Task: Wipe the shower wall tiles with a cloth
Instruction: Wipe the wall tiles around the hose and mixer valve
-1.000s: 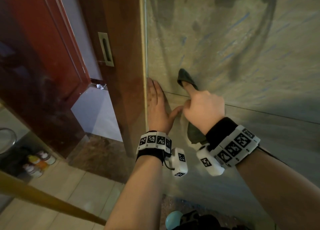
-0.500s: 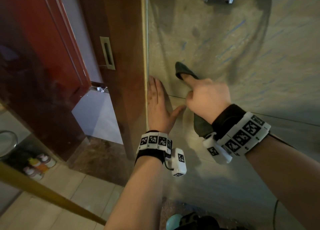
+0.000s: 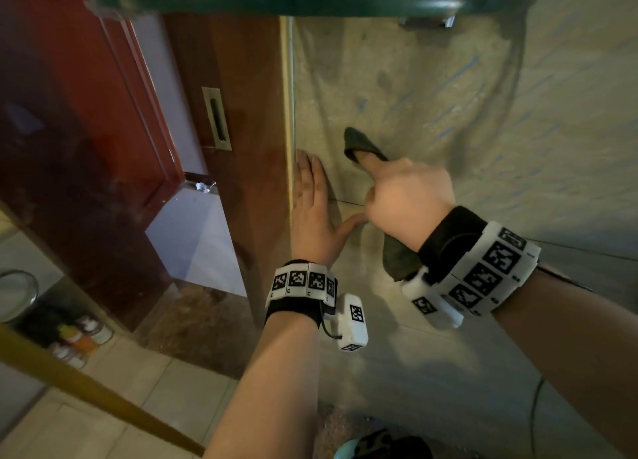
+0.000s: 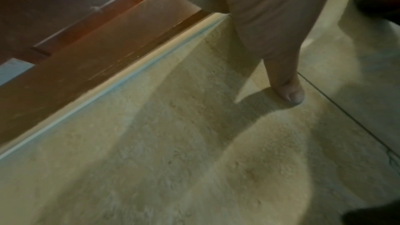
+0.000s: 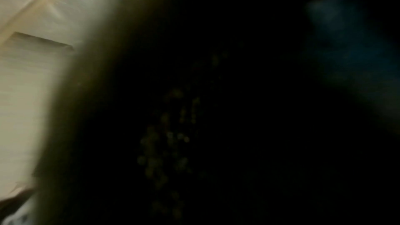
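A dark green cloth (image 3: 359, 145) lies against the beige wall tile (image 3: 466, 120). My right hand (image 3: 405, 196) grips it and presses it to the wall, index finger stretched along it; a fold of the cloth hangs below the wrist. My left hand (image 3: 310, 199) rests flat on the tile beside the wall's left edge, thumb spread toward the right hand. In the left wrist view the thumb (image 4: 289, 90) touches the tile (image 4: 173, 143) near a grout line, and the cloth (image 4: 372, 1) shows at the top right. The right wrist view is almost wholly dark.
A glass shelf (image 3: 276, 1) with a chrome bracket (image 3: 428, 21) juts out just above the hands. A brown wooden door frame (image 3: 248, 113) borders the wall on the left. Small bottles (image 3: 79, 334) stand on the floor at lower left, behind a slanting wooden bar (image 3: 86, 386).
My right hand has slid the cloth a little upward on the tile. The left hand has stayed put. The head view has tipped up, bringing the glass shelf into sight.
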`<act>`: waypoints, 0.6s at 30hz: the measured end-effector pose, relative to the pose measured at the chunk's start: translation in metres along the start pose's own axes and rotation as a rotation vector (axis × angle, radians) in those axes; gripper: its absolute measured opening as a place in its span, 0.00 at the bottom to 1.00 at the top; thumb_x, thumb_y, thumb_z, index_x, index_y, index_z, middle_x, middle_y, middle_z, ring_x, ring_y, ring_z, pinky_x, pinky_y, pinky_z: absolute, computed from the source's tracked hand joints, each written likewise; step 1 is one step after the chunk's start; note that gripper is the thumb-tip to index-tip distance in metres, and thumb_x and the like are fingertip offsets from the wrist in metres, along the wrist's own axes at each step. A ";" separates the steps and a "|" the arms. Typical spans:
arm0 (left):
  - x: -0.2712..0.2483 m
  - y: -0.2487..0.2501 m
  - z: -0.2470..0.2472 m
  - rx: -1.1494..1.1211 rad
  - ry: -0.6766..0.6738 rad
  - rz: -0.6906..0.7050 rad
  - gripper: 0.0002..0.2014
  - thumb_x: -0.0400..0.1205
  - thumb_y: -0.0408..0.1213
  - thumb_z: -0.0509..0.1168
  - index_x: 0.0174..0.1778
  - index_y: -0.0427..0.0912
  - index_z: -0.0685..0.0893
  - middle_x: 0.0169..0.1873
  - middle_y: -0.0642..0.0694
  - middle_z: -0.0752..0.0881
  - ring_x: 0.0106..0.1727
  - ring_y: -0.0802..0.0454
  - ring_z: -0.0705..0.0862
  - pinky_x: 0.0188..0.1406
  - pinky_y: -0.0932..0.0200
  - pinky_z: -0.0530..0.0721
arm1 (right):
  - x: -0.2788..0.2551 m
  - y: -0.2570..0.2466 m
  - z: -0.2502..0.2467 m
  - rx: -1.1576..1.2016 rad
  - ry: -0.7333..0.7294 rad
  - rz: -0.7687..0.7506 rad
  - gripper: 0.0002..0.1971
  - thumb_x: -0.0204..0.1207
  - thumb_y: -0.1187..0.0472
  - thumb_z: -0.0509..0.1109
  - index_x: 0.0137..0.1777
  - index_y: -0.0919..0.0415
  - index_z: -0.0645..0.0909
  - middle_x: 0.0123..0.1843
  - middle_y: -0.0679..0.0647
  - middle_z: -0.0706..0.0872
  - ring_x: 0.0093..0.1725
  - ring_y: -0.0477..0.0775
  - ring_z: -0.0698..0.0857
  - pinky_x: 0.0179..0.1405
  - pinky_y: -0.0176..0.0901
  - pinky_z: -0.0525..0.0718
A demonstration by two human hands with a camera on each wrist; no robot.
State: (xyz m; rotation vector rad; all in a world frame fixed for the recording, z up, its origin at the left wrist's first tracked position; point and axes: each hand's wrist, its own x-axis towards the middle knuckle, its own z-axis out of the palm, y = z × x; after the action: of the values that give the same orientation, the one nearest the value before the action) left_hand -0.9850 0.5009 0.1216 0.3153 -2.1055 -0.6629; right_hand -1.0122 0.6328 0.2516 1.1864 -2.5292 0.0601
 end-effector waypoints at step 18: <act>-0.002 0.004 -0.003 0.031 -0.002 -0.017 0.56 0.73 0.64 0.67 0.84 0.33 0.45 0.82 0.44 0.39 0.83 0.54 0.38 0.84 0.49 0.51 | -0.011 0.012 0.003 -0.056 -0.108 -0.042 0.31 0.78 0.52 0.60 0.81 0.39 0.57 0.55 0.62 0.81 0.52 0.63 0.83 0.41 0.44 0.70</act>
State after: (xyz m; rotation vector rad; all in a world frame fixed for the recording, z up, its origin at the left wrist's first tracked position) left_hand -0.9817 0.5037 0.1238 0.3502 -2.1191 -0.6409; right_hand -1.0154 0.6482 0.2462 1.2515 -2.5791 -0.0867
